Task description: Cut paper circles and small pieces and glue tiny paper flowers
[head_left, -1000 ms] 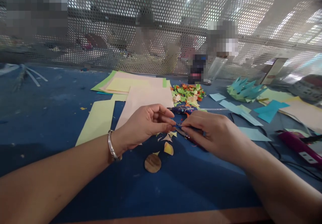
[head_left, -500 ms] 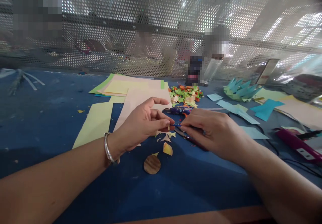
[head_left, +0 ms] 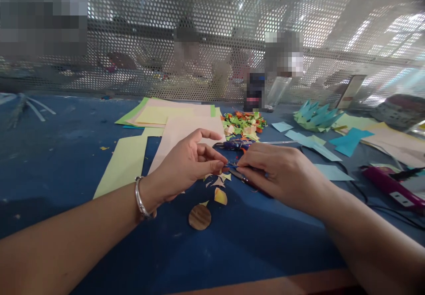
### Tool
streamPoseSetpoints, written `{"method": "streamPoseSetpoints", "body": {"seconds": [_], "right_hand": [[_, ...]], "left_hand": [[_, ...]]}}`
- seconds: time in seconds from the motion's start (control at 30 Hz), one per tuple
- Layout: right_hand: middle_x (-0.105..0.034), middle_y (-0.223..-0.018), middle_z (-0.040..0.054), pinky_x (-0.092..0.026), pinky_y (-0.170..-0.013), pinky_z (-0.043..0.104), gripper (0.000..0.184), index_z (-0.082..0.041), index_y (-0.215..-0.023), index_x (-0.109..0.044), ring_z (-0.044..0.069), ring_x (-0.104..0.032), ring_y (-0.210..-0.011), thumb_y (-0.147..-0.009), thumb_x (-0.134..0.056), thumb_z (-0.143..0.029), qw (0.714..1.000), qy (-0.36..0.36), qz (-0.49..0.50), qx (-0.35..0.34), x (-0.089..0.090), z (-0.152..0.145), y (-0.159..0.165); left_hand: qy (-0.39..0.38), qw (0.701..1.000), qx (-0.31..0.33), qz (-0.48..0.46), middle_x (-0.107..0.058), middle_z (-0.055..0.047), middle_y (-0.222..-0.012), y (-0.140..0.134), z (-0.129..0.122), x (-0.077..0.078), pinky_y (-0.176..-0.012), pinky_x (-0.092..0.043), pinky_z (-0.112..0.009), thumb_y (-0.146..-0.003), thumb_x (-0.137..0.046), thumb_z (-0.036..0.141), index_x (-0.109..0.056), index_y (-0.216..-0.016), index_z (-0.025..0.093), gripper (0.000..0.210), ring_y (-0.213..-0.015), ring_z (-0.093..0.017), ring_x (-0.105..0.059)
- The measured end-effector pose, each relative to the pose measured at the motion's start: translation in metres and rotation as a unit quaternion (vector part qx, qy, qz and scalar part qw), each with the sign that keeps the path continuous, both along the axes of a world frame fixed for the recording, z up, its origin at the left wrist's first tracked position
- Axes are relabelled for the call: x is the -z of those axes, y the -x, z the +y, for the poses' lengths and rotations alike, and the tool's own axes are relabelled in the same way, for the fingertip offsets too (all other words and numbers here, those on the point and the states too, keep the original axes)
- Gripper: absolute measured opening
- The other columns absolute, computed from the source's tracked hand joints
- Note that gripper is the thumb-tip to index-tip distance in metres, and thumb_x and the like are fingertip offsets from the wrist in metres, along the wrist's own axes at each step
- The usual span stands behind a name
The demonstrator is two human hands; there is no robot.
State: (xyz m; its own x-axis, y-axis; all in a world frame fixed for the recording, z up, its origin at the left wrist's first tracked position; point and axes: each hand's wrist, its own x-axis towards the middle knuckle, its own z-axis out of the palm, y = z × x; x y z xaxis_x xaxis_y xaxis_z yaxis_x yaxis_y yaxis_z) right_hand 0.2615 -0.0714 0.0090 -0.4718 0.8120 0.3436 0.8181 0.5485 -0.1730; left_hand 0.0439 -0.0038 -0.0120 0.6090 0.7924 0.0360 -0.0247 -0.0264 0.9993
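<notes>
My left hand, with a silver bangle at its wrist, pinches a tiny pale-yellow piece of paper between thumb and a finger; its index finger is raised. Closed on a thin blue tool, my right hand brings the tip up to the left fingertips. The tool's exact kind is hidden by the fingers. Below the hands lie a round wooden disc and a curled yellow paper piece. Pale paper scraps lie just under the fingertips. A dark-handled metal tool is partly covered by my right hand.
A blue glue gun with a clear stick lies behind my hands. Beyond it are colourful paper cuttings. Paper sheets spread left; a spiky teal paper piece and a purple power strip with cables sit right. Perforated metal screen stands behind.
The view has shifted slightly, so the table things sit a little further left. Both hands keep nearly the same pose, with the blue tool's tip still at the left fingertips.
</notes>
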Motion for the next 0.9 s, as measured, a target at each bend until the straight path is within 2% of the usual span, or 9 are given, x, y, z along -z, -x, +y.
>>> {"method": "streamPoseSetpoints", "body": {"seconds": [0.27,0.57,0.73,0.9], "right_hand": [[-0.064,-0.081,0.0045,-0.041,-0.066,0.027,0.022,-0.02,-0.088,-0.07,0.016,-0.058,-0.072,-0.099,-0.051,-0.023,1.0,0.004,-0.004,-0.001,0.0,-0.001,-0.001],[-0.064,-0.082,0.0044,-0.041,-0.066,0.027,0.023,-0.019,-0.089,-0.069,0.016,-0.059,-0.073,-0.099,-0.05,-0.023,1.0,0.005,-0.018,0.005,0.002,0.002,0.0],[-0.064,-0.083,0.0042,-0.041,-0.067,0.027,0.022,-0.019,-0.089,-0.069,0.016,-0.059,-0.074,-0.099,-0.05,-0.024,1.0,0.008,-0.022,0.005,0.003,0.002,0.001],[-0.064,-0.083,0.0045,-0.041,-0.066,0.027,0.023,-0.019,-0.089,-0.068,0.016,-0.059,-0.074,-0.1,-0.049,-0.024,1.0,0.014,-0.021,0.012,0.003,0.002,0.001]], "left_hand": [[0.0,1.0,0.004,0.015,-0.072,-0.002,-0.089,-0.002,0.0,0.0,-0.075,-0.054,-0.027,-0.081,-0.078,0.017,-0.052,-0.123,0.023,0.05,-0.084,-0.016,-0.072],[0.039,0.999,-0.011,0.033,-0.073,-0.006,-0.1,-0.002,0.001,0.002,-0.069,-0.051,-0.024,-0.083,-0.076,0.025,-0.062,-0.105,0.019,0.026,-0.091,-0.018,-0.073],[0.005,0.999,-0.005,0.033,-0.073,-0.004,-0.093,-0.002,0.003,0.007,-0.073,-0.051,-0.025,-0.076,-0.083,0.026,-0.064,-0.099,0.019,0.03,-0.088,-0.017,-0.071],[-0.003,0.999,-0.014,0.032,-0.072,-0.004,-0.092,-0.002,0.005,0.009,-0.065,-0.049,-0.023,-0.075,-0.083,0.027,-0.065,-0.093,0.018,0.027,-0.082,-0.015,-0.068]]}}
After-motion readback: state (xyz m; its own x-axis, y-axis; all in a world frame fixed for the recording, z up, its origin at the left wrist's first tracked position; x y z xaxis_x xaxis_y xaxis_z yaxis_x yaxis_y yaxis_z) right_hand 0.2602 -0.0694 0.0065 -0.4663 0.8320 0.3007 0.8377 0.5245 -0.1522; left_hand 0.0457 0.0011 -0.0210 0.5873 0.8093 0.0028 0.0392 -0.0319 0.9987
